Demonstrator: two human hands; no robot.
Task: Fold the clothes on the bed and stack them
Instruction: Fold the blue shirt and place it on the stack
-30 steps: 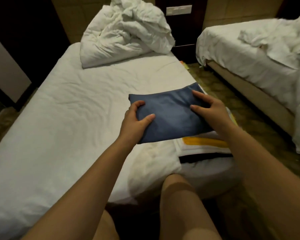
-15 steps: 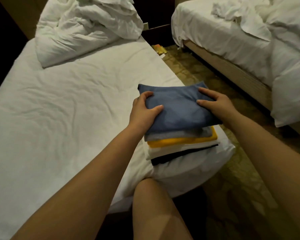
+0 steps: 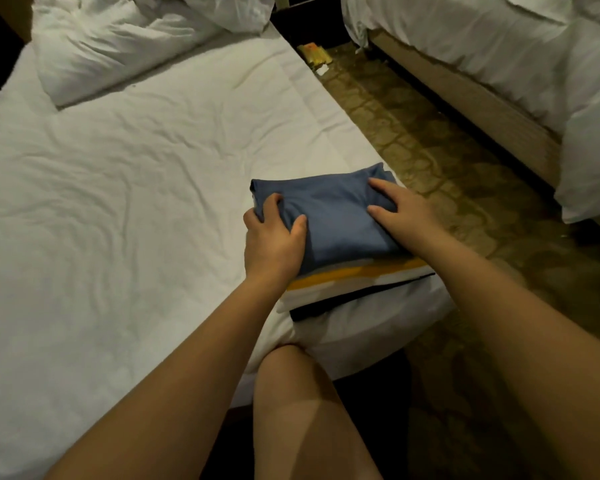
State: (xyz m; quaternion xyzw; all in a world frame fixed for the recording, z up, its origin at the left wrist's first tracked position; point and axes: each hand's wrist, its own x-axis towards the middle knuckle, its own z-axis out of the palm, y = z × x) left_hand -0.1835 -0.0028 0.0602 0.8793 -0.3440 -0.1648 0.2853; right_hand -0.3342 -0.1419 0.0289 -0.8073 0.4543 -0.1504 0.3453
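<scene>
Lying topmost on a stack of folded clothes: a folded slate-blue fabric garment, roughly rectangular, creased towards its nine o'clock edge. Beneath it, in layers showing at the six o'clock side: a thin grey edge, a mustard-yellow band, a white layer, a black one at the bottom. Stack set on the four o'clock corner of a single bed with a wrinkled white sheet, close to the mattress edge. Gripped at its nine o'clock edge by the left hand: fingers curled into the blue cloth there, thumb laid on top. Pressed at its three o'clock side by the right hand: palm down, thumb and forefinger straight and spread on the cloth, clasping nothing; outer fingers not clearly seen. Both bare forearms reaching in from six o'clock, with a bare knee between them at the foot of the bed. At the bed's eleven o'clock end, a crumpled white duvet heaped up. At three o'clock of the bed, a strip of brown patterned carpet; beyond it, at one to two o'clock in view, a second bed with rumpled white bedding. On the carpet at twelve o'clock, just beside a dark bedside cabinet, some small yellow packets, too small to identify.
</scene>
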